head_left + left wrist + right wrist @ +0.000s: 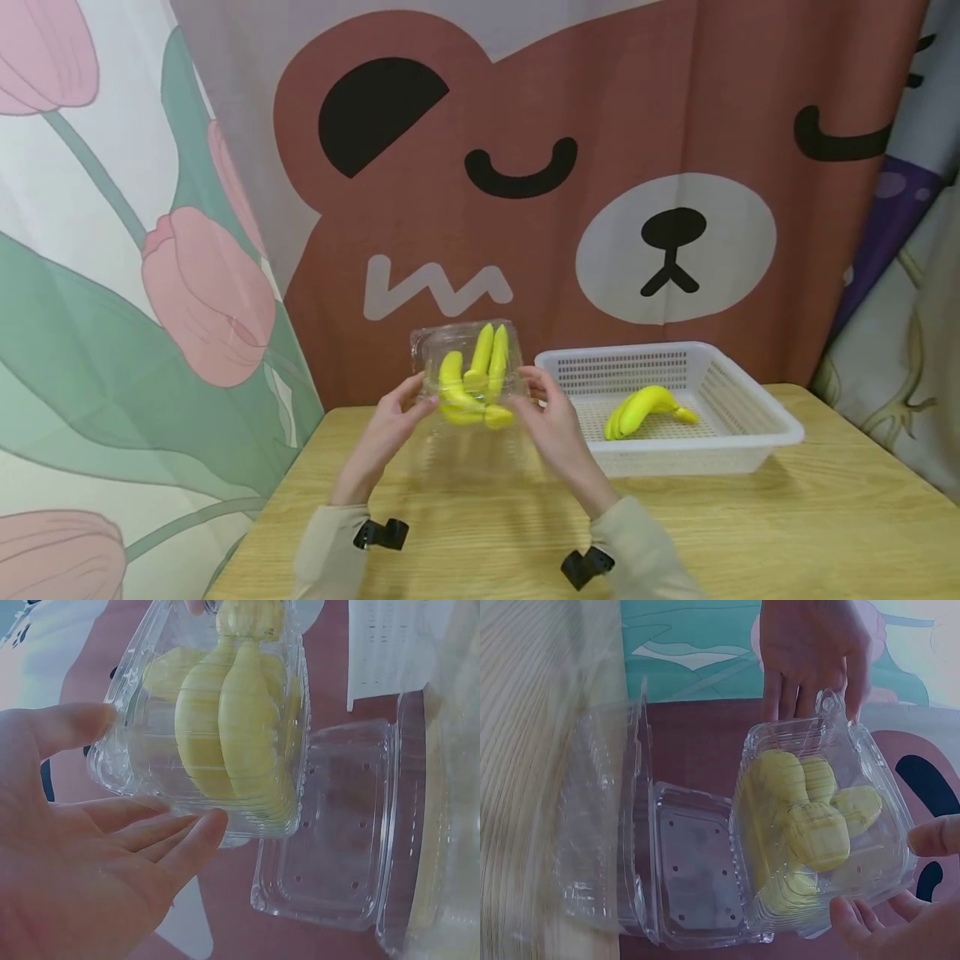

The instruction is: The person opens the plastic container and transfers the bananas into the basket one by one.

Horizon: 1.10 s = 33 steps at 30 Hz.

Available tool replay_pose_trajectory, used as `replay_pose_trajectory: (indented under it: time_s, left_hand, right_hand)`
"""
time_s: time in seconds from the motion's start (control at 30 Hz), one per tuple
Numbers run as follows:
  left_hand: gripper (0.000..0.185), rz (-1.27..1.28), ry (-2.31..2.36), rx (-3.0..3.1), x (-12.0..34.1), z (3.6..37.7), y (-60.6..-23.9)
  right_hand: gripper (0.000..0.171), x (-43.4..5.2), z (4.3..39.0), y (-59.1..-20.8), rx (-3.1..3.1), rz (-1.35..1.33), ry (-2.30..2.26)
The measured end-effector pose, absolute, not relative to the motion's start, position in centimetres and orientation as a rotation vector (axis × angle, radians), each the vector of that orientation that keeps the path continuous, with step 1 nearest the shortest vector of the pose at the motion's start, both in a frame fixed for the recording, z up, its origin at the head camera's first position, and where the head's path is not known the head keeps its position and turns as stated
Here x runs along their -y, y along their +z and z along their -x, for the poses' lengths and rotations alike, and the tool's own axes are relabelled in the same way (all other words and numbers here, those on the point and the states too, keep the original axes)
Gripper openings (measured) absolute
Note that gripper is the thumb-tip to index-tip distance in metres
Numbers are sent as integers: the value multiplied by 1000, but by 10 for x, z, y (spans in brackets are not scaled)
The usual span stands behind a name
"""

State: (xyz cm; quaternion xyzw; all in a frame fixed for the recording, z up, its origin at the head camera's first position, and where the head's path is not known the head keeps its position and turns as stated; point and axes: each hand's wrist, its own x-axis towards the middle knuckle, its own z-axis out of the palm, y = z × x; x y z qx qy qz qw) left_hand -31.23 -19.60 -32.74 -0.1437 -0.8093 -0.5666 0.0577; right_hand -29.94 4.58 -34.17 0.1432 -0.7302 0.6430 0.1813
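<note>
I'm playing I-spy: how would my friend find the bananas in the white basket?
On the wooden table, find the white basket. The yellow banana bunch lies inside it. Unlike the bananas in the clear box that the left hand and right hand hold, this bunch is untouched.

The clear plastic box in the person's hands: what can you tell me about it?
The clear, rectangular plastic box looks thin and shiny, with ribbed walls and rounded corners. Curved yellow bananas show inside. It is held, apparently tilted, above the pale wooden table, gripped by the bare left hand and bare right hand at opposite sides. A clear plastic panel with small holes shows below; whether it is joined, I cannot tell.
</note>
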Motion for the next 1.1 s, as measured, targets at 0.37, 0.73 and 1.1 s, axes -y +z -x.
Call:
replay_pose_trajectory:
  time_s: [0.37,0.73,1.1]
  left_hand:
    - [68,484,-1750,2428,178,315,-332]
    - [64,554,-1841,2355,152,320,-334]
    - [67,561,-1797,2343,137,322,-334]
  right_hand:
    - [45,-66,298,-340,2084,-418,1795]
    - [42,-89,297,-339,2132,-377,1763]
    - [43,-105,295,-340,2148,-356,1748]
